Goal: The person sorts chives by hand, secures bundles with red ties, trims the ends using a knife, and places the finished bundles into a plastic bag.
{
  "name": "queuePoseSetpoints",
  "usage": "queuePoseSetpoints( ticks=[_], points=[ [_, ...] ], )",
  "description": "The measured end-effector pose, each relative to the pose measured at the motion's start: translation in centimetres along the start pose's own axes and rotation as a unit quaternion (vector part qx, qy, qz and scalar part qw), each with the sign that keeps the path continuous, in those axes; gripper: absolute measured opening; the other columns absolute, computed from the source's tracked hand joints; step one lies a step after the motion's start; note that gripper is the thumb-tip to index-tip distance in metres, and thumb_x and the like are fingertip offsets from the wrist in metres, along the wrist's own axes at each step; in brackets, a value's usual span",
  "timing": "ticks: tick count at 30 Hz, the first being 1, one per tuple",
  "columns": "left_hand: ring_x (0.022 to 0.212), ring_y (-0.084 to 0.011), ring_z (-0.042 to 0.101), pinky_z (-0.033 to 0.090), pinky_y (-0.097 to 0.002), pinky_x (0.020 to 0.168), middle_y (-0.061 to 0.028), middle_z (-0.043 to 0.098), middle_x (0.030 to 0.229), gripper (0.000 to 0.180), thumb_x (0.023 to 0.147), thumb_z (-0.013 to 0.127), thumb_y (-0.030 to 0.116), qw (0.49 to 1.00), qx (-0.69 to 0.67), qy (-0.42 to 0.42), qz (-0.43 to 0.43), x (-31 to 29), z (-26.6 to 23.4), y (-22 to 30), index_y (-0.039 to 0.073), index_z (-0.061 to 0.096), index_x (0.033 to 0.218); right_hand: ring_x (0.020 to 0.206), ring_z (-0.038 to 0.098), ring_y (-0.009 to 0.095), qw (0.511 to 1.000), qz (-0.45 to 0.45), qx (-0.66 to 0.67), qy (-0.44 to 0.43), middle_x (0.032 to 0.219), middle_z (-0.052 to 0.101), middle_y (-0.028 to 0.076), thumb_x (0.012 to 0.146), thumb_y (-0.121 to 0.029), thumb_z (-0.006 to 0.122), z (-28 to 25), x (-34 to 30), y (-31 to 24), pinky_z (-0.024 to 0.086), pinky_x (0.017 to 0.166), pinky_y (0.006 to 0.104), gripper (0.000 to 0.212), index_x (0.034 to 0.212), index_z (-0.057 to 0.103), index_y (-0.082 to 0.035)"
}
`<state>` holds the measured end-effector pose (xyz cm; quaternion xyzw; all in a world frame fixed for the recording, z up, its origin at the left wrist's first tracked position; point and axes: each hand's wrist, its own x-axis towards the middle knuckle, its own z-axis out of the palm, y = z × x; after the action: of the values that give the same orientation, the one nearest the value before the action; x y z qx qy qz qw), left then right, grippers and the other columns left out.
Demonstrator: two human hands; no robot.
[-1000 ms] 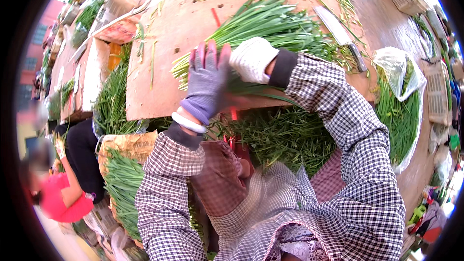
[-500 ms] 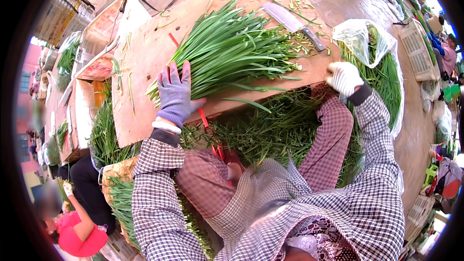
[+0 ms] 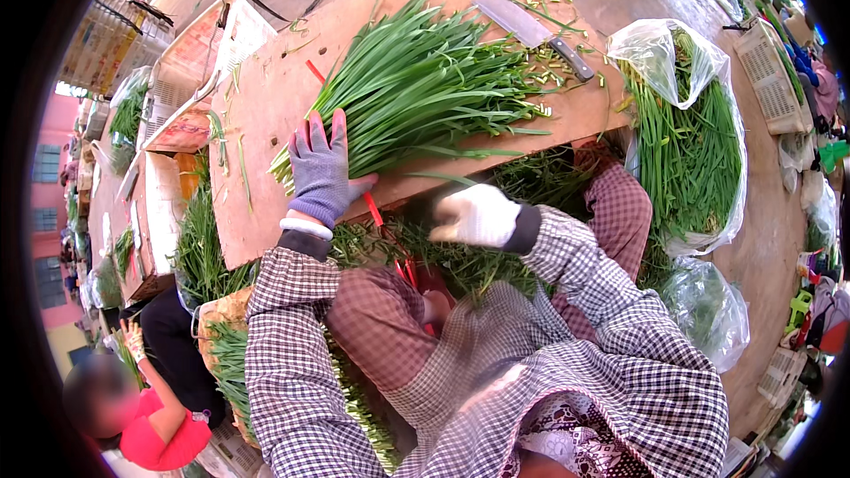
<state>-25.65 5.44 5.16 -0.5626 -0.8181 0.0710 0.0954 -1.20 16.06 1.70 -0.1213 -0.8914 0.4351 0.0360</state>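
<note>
On the wooden surface, greens lie fanned, left hand on the stem end, fingers extended, not clasped, likely steadying it; knife lies beside them, presumably out of the way; right hand too blurred to tell finger opening or hold.

Pink wall, bluish windows, brown floor
</note>
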Motion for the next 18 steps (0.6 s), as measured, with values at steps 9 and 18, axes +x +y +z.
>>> queuePoseSetpoints(
  ticks=[9,18],
  points=[
    [0.127,-0.0407,0.032,0.027,-0.0517,0.105,-0.0244,0.034,0.138,0.120,0.053,0.081,0.057,0.998,-0.033,0.041,0.018,-0.2,1.0,-0.3,0.007,0.026,0.147,0.053,0.058,0.011,0.844,0.213,0.490,0.034,0.074,0.065,0.007,0.090,-0.020,0.061,7.2,5.3,-4.7,0.049,0.049,0.0244,0.028,0.104,0.065,0.003],
    [0.126,-0.0418,0.034,0.028,-0.0519,0.105,-0.0251,0.034,0.139,0.119,0.055,0.081,0.057,0.997,-0.044,0.048,0.034,-0.3,1.1,-1.1,0.008,0.025,0.148,0.056,0.058,0.012,0.831,0.224,0.507,0.036,0.076,0.066,0.007,0.090,-0.024,0.059,7.5,5.4,-4.4,0.049,0.052,0.0251,0.028,0.104,0.066,-0.001]
  ],
)
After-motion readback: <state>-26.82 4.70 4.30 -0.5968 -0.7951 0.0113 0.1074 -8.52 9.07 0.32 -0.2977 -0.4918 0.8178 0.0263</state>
